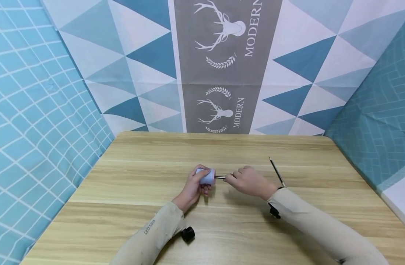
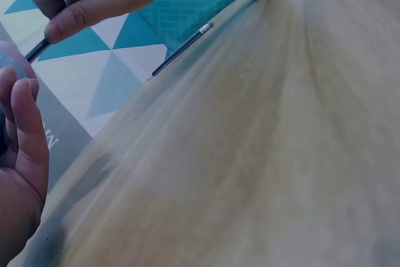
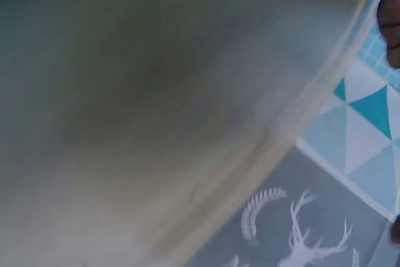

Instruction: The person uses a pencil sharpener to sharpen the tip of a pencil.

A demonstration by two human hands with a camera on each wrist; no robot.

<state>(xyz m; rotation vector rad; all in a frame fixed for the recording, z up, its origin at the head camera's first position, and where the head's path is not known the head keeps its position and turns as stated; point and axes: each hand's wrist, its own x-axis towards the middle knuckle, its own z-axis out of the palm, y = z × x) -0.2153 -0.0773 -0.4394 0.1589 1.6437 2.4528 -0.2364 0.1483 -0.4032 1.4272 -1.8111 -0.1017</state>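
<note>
My left hand (image 1: 190,187) holds a small light-blue cylindrical pencil sharpener (image 1: 206,177) with a pink rim, its fingers wrapped round the body. A dark pencil (image 1: 220,177) runs into the rimmed end of it. Gripping the other end of that pencil, my right hand (image 1: 250,182) covers most of its length. In the left wrist view, the pink rim of the sharpener (image 2: 24,67) shows at the left edge, with the dark pencil (image 2: 37,49) entering it. The right wrist view catches only part of a hand (image 3: 390,20) at its right edge.
A second dark pencil (image 1: 277,172) lies on the wooden table (image 1: 149,154), just beyond my right wrist. Patterned cloths hang behind the table (image 1: 222,73) and along both sides. A white surface (image 1: 399,198) borders the table at the right.
</note>
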